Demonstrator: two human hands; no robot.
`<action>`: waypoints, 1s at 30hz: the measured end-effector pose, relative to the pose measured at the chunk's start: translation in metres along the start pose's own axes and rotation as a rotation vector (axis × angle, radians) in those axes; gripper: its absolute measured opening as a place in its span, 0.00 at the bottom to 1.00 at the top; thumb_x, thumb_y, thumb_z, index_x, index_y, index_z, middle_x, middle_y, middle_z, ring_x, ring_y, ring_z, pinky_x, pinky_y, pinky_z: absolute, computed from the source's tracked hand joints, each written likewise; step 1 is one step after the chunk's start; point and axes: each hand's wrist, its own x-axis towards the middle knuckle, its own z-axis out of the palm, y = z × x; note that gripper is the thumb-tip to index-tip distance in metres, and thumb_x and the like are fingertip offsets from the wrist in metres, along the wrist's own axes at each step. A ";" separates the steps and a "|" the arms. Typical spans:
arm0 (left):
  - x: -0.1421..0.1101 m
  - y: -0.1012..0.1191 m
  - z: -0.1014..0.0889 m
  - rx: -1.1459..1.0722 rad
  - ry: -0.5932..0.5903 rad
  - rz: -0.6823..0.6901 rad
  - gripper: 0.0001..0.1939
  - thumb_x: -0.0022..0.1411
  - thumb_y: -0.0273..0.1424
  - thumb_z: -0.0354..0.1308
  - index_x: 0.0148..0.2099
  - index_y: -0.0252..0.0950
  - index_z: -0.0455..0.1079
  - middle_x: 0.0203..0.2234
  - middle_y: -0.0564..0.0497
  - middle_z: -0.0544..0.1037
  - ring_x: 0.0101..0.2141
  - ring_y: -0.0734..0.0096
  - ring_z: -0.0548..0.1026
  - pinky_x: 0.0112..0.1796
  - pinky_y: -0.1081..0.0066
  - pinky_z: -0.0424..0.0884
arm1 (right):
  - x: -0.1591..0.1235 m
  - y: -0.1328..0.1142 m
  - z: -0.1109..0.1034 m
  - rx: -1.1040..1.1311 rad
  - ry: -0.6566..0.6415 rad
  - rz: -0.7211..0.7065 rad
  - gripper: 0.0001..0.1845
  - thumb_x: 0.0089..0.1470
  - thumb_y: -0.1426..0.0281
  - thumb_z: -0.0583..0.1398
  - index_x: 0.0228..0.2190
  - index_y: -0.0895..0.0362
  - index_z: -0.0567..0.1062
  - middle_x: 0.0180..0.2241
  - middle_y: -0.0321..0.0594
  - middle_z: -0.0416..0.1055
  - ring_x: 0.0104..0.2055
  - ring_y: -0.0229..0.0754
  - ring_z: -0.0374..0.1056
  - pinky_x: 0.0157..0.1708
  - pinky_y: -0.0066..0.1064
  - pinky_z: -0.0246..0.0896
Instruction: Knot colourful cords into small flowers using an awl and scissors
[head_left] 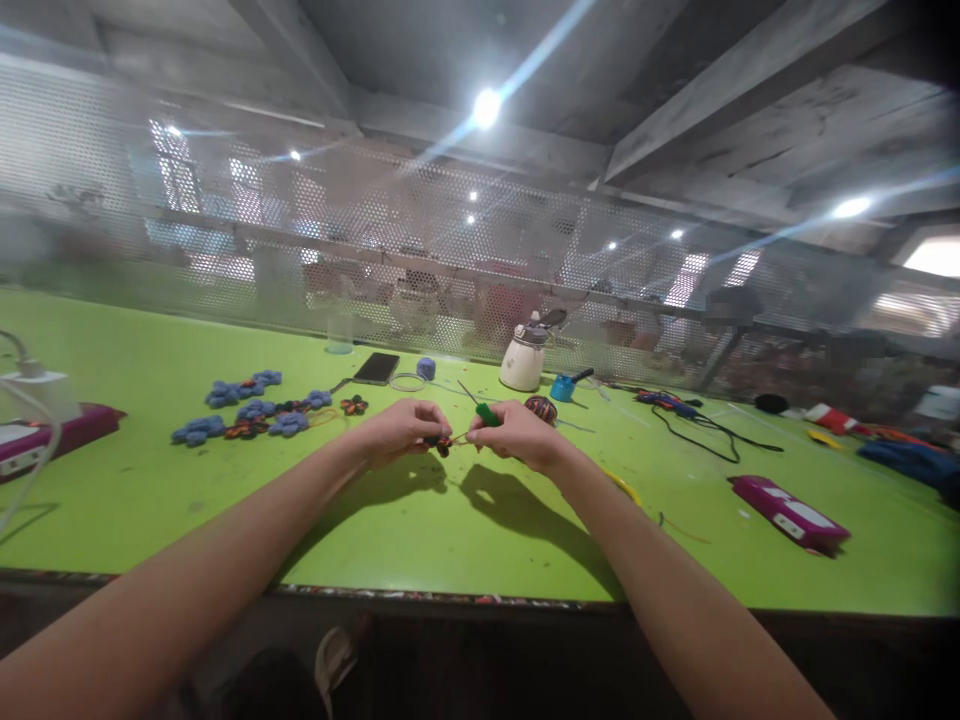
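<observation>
Bare forearms (191, 572) nearest, over green table (375, 555). Left hand (401, 430) pinching small dark-and-orange crochet piece (443, 447), mid-table between hands. Right hand (519, 435) clamped on green-handled tool (488, 414), thin shaft pointing far-left; tip detail too small to tell. Variegated yarn ball (541, 408) just beyond right hand. Blue crochet flowers (289, 424) left, white kettle (523, 362) far, magenta power strip (791, 514) right.

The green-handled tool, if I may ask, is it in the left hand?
No, the right hand holds the green-handled tool, while the left hand pinches a small dark piece.
</observation>
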 end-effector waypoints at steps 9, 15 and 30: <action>-0.003 0.001 0.002 0.052 -0.102 -0.023 0.06 0.47 0.30 0.66 0.26 0.30 0.76 0.20 0.48 0.77 0.19 0.79 0.65 0.22 0.74 0.58 | -0.001 0.000 0.011 -0.053 0.051 -0.181 0.07 0.41 0.70 0.62 0.23 0.62 0.73 0.18 0.31 0.64 0.18 0.28 0.51 0.19 0.24 0.43; -0.008 0.005 0.005 0.017 -0.146 -0.014 0.09 0.47 0.30 0.67 0.30 0.29 0.78 0.24 0.44 0.78 0.22 0.77 0.68 0.24 0.74 0.60 | 0.003 0.002 0.016 -0.076 0.158 -0.200 0.06 0.41 0.70 0.61 0.21 0.61 0.72 0.15 0.29 0.61 0.18 0.29 0.51 0.20 0.25 0.46; 0.000 0.001 -0.002 -0.116 -0.042 0.000 0.05 0.46 0.27 0.67 0.28 0.30 0.76 0.23 0.47 0.77 0.26 0.75 0.73 0.26 0.76 0.65 | 0.000 -0.001 0.014 -0.369 0.191 -0.321 0.15 0.45 0.62 0.61 0.18 0.61 0.71 0.18 0.32 0.58 0.23 0.33 0.52 0.23 0.25 0.46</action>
